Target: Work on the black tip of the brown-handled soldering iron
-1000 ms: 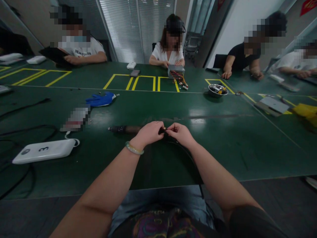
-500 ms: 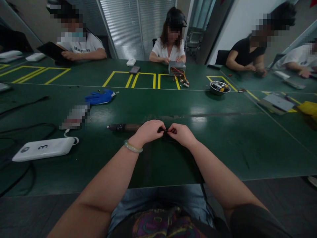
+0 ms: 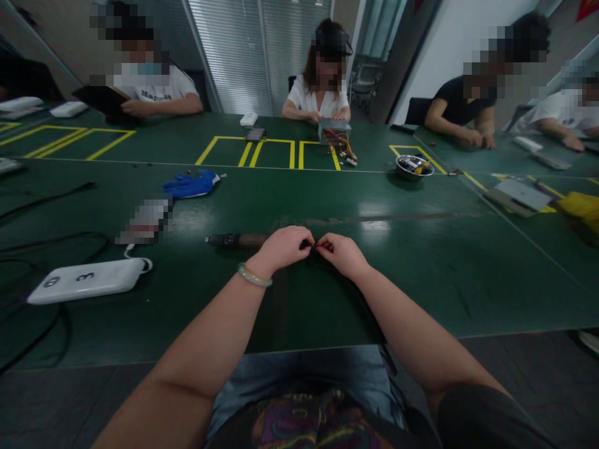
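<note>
A dark, slim electric screwdriver (image 3: pixel 238 241) lies on the green table with its bit end toward the left. My left hand (image 3: pixel 287 244), with a pale bangle at the wrist, is closed around the tool's rear end and hides it. Just right of that, my right hand (image 3: pixel 344 252) pinches a small dark part, apparently the cable's plug, at the tail of the screwdriver. Fingertips of both hands nearly meet there. A black cable (image 3: pixel 362 293) runs from under my right hand toward the table's front edge.
To the left lie a white power bank (image 3: pixel 87 280) wired to a phone (image 3: pixel 144 221) and a blue glove (image 3: pixel 191 184). A metal bowl (image 3: pixel 414 168) of small parts stands at the back right. Across the table, a person handles a grey box (image 3: pixel 334 131) with coloured wires.
Both hands stay almost in the same place at the tail of the screwdriver. The camera view has shifted very slightly.
</note>
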A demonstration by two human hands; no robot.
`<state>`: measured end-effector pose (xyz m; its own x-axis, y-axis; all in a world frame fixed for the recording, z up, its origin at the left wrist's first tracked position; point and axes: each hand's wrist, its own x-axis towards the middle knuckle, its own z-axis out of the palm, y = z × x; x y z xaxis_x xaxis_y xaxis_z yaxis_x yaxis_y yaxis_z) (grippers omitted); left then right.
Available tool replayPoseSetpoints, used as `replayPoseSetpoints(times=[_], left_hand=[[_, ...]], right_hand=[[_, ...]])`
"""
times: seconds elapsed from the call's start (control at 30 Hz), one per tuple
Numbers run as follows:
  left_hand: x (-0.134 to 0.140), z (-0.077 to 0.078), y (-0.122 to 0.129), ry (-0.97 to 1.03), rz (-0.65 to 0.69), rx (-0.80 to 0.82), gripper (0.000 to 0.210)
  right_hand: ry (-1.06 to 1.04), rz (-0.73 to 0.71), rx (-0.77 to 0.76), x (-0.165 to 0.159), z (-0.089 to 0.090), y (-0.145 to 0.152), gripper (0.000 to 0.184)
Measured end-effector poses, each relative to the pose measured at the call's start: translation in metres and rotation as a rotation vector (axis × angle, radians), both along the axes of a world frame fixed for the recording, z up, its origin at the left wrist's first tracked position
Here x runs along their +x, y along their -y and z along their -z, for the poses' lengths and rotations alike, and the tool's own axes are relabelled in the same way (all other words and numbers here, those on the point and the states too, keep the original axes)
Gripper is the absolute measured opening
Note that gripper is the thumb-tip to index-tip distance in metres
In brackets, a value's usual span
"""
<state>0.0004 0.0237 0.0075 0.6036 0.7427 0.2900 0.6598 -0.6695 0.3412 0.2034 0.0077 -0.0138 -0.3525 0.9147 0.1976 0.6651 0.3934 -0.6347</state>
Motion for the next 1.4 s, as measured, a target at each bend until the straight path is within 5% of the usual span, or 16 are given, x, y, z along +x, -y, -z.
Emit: replayPoseSetpoints(times=[1.1,1.3,1.4], left_hand=[[-0.0017,0.0009,-0.0018,-0.023,0.008,-0.015,0.013],[-0.0018,0.0001,-0.0009,-0.021,0.015,-0.005,0.014],[-0.0014,-0.0008,0.0003,-0.037,0.016,0.003,0.015]], right_hand=[[-0.029,0.052,0.002,-0.0063,-0.0010,0.0044,0.007],[-0.041,0.125,-0.100,-0.0083,-0.0001,0.0027,0.033],[0.022,0.101,-0.137,-0.0082,-0.0010,-0.0006,0.027]])
